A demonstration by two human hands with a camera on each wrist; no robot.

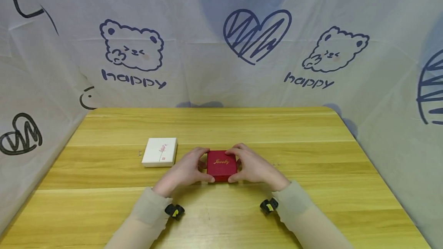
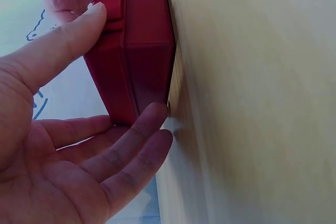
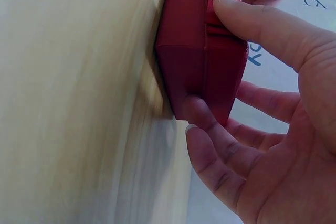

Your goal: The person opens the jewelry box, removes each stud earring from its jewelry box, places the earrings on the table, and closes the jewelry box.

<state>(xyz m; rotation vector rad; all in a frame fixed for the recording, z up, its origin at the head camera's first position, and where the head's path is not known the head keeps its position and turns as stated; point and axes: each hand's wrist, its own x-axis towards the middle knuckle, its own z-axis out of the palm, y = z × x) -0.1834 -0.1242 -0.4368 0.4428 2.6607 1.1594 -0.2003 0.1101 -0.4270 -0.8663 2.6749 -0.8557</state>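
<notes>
A red jewelry box (image 1: 222,164) with gold "Jewelry" lettering sits on the wooden table, its lid down. My left hand (image 1: 189,166) grips its left side, the thumb on the front and the fingers curled round the side and back corner. On the right side my right hand (image 1: 252,165) grips it the same way. Both wrist views show a ribbon bow (image 2: 111,4) on the box's front face, with a thumb at each end of it. Left of my left hand lies a flat white box (image 1: 160,152) printed with a pink flower.
Tiny shiny pieces (image 1: 140,153) lie just left of the white box, and other faint small ones (image 1: 276,163) lie right of my right hand; their kind cannot be made out. Behind the wooden table (image 1: 214,126) hangs a white cloth (image 1: 194,60) with bear and heart drawings.
</notes>
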